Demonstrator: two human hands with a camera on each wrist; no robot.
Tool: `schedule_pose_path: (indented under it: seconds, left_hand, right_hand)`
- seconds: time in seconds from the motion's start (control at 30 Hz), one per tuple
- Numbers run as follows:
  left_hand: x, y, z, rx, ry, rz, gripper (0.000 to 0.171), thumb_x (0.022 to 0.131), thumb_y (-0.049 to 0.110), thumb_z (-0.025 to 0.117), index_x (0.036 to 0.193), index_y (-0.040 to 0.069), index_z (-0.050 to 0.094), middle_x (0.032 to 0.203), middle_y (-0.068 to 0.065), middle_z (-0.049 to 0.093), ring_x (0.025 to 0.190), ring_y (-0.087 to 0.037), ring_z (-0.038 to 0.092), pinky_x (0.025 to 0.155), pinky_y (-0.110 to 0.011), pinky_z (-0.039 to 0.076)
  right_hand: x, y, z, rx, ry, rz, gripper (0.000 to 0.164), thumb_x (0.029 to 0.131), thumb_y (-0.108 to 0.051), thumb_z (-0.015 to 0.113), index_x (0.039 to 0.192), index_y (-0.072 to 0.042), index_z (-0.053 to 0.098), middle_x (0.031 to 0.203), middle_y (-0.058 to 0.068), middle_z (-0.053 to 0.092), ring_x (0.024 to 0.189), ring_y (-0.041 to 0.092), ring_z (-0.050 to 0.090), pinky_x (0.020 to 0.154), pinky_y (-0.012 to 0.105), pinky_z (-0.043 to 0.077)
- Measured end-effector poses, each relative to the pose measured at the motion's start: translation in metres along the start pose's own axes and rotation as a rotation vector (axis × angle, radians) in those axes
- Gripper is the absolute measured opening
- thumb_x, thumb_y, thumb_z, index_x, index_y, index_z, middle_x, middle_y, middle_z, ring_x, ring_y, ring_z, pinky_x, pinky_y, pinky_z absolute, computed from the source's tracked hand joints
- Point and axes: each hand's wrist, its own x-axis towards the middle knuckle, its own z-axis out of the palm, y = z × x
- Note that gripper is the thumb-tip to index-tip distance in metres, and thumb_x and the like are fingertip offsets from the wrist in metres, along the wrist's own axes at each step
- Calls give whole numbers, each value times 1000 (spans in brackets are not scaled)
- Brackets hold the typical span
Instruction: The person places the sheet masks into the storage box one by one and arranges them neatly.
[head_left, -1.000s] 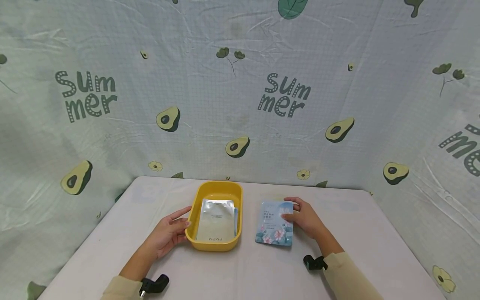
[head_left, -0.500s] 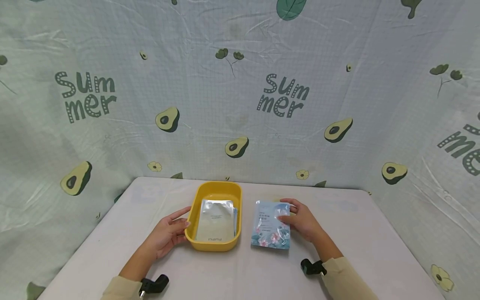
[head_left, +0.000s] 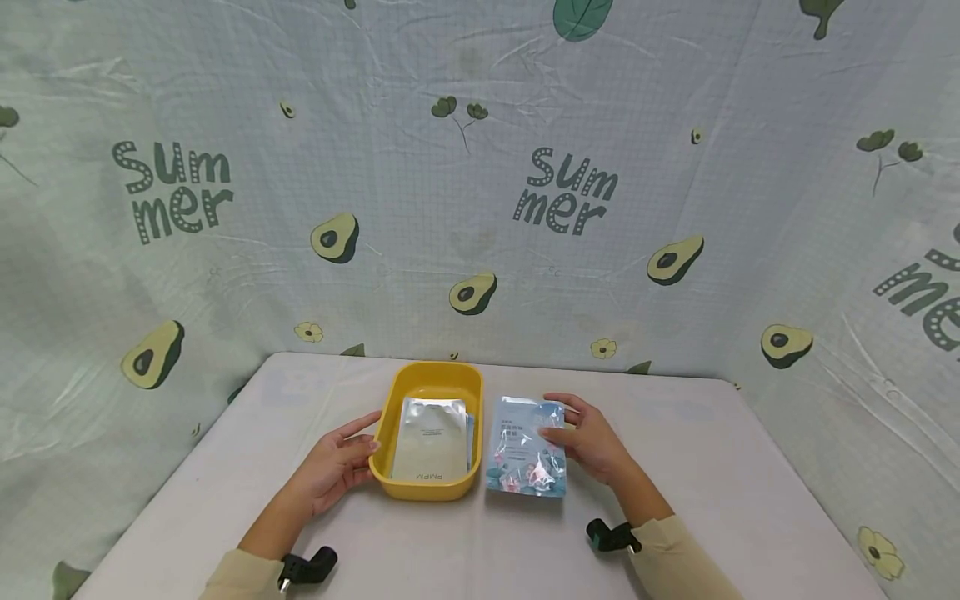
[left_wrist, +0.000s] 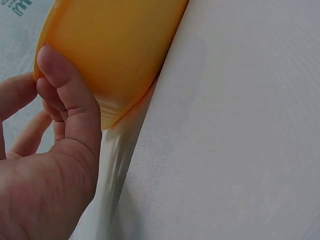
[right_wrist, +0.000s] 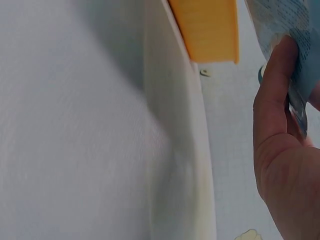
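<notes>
My right hand [head_left: 588,442] pinches a light blue sheet mask packet [head_left: 517,454] by its right side, thumb on the printed front and fingers behind. Pink flowers decorate the packet's lower part. In the right wrist view, the packet [right_wrist: 300,30] shows only partly, at the top right edge. Just left of it stands a yellow plastic tray [head_left: 477,400]. My left hand [head_left: 337,467] holds the tray's left rim, thumb at the rim and index finger stretched along the side; the left wrist view shows the thumb against the tray wall [left_wrist: 120,55]. Inside lies a silvery-cream mask packet [head_left: 431,446].
A blue packet [head_left: 470,442] peeks out from under the silvery one in the tray. Both things rest on a white-covered table [head_left: 450,550]. Behind it hangs a pale curtain [head_left: 420,192] printed with avocados and lettering.
My right hand has carried the blue mask packet left, closer to the yellow tray. The left hand and the tray stay in place.
</notes>
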Motion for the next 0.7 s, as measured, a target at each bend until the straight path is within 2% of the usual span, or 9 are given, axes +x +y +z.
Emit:
schedule_pose_path:
  seconds: [0.4, 0.7]
  left_hand:
    - [-1, 1, 1, 3, 3, -5, 70, 101, 11, 62, 163, 12, 28, 105, -1, 65, 82, -13, 67, 75, -24, 60]
    - [-1, 1, 1, 15, 9, -8, 69, 102, 13, 62, 163, 13, 28, 107, -2, 65, 83, -14, 67, 76, -23, 60]
  right_hand:
    - [9, -4, 27, 33, -41, -27, 73, 86, -12, 82, 150, -12, 47, 143, 18, 60, 108, 28, 71, 89, 41, 62]
    - [19, -8, 49, 45, -75, -24, 71, 89, -11, 79, 151, -11, 45, 140, 17, 62, 105, 26, 71, 88, 39, 62]
